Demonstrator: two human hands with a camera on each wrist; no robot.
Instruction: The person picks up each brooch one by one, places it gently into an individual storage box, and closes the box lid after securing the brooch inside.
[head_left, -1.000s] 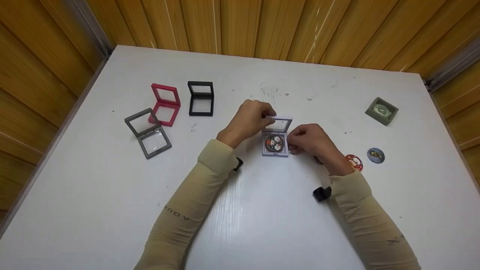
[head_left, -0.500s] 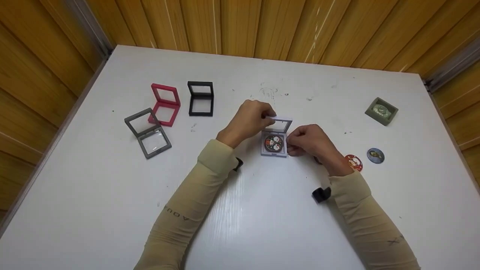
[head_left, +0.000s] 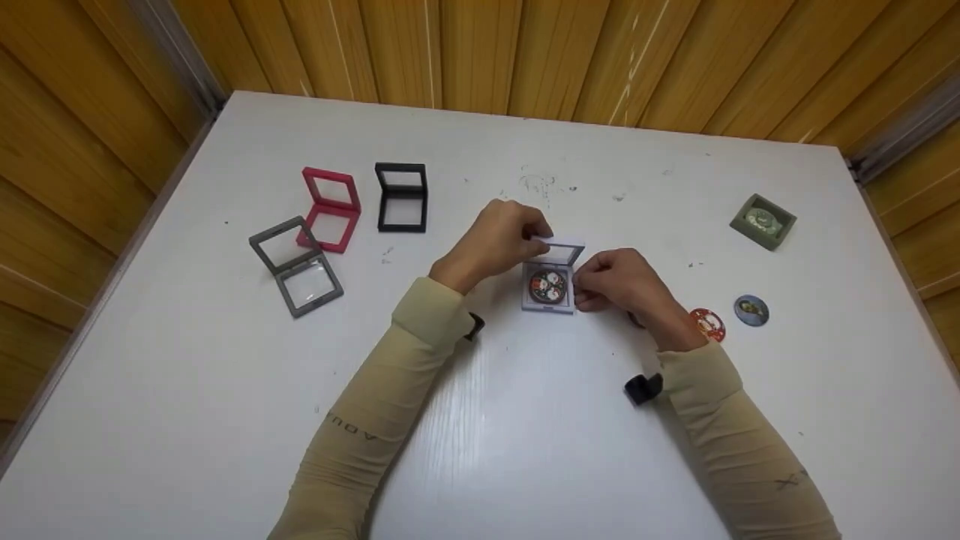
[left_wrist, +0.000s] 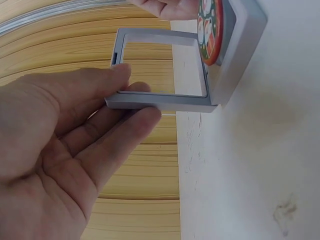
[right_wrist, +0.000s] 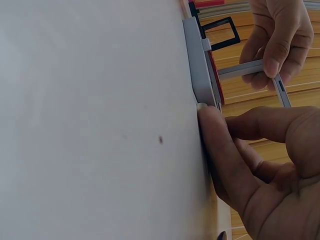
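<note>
A pale grey-lilac hinged display case [head_left: 561, 306] lies on the table in the head view, its lid raised. Inside its base sits a round badge [head_left: 548, 286] with a dark, red and white pattern. With thumb and fingers, my left hand [head_left: 501, 236] pinches the lid's free left corner; the left wrist view shows the clear-windowed lid frame [left_wrist: 160, 102] in that grip. My right hand [head_left: 621, 279] is at the base's right side. In the right wrist view its bent fingers [right_wrist: 225, 155] pinch the edge of the base, though the contact is partly hidden.
To the left stand three raised-lid display cases: grey [head_left: 309, 307], red [head_left: 346, 238] and black [head_left: 403, 227]. Near the right forearm lie a red badge [head_left: 709, 324] and a blue badge [head_left: 751, 310]. Farther back right is a green box [head_left: 780, 240] with a patterned piece inside.
The case has shifted very slightly left. My left hand has tilted its lid a little lower toward the base. My right hand stays nearly still at the case's side.
</note>
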